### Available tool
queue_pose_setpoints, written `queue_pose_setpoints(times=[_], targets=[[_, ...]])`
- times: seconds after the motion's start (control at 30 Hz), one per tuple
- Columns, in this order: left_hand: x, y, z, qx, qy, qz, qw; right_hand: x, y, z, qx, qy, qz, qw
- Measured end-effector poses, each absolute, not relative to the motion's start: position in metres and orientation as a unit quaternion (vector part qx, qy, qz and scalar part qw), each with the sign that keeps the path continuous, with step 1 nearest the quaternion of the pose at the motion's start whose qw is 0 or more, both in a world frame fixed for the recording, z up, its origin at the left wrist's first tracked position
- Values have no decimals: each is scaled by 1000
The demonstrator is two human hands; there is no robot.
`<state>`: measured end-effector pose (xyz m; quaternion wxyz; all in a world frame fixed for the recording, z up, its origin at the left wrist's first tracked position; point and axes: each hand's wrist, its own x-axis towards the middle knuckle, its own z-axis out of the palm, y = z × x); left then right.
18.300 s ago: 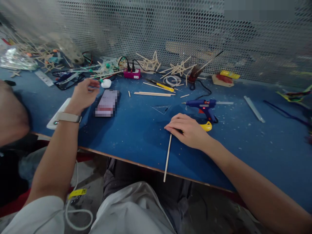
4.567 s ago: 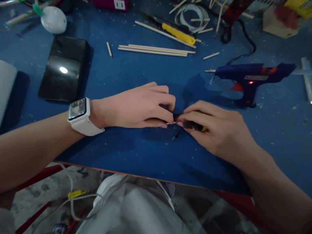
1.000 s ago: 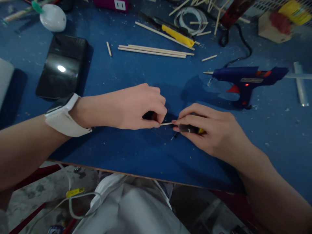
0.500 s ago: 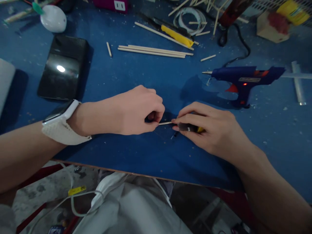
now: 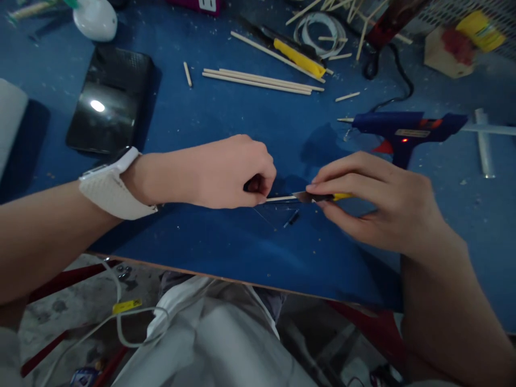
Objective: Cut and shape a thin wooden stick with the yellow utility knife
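Observation:
My left hand [image 5: 242, 172], with a watch on its wrist, is closed low over the table. Its thumb and fingers pinch a thin pale wooden stick [image 5: 281, 198] that points right. My right hand [image 5: 374, 199] grips a small knife [image 5: 322, 198] with a dark metal front part and a yellow end. The knife's tip meets or overlaps the stick's right end; whether it cuts in, I cannot tell. Just below the stick lies a small dark piece [image 5: 292, 218] on the blue table [image 5: 226, 242].
Beyond my hands lie several wooden sticks [image 5: 258, 81], a yellow-handled tool [image 5: 300, 58] and a tape roll [image 5: 320, 35]. A blue glue gun [image 5: 403, 124] with a lit red light rests at right. A black glossy box [image 5: 108, 99] stands at left, and the table's front edge [image 5: 209, 282] is near me.
My right hand has moved right and a little up with the knife, baring more of the stick and the blade. The left hand keeps its pinch. The whole view has shifted slightly.

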<state>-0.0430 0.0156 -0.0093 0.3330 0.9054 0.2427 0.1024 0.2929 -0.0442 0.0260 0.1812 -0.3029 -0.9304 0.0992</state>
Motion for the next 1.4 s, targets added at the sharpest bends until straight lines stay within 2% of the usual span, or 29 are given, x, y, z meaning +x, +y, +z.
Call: queue_pose_setpoints(times=[0.27,0.53,0.8,0.97,1.17,1.4], targets=[[-43,18,0,899,254,66,349,284,-45,12,-293,-936,59,184],[-49,21,0,909,245,48,333,273,-46,7,-363,-910,140,146],[-48,22,1,904,254,40,341,275,-47,7,-375,-903,152,141],[-47,21,0,904,258,34,339,278,-47,8,-351,-915,131,148],[-41,21,4,885,302,-18,355,287,-43,18,-285,-919,151,227],[-42,20,8,883,298,-19,361,284,-35,5,-266,-933,145,195]])
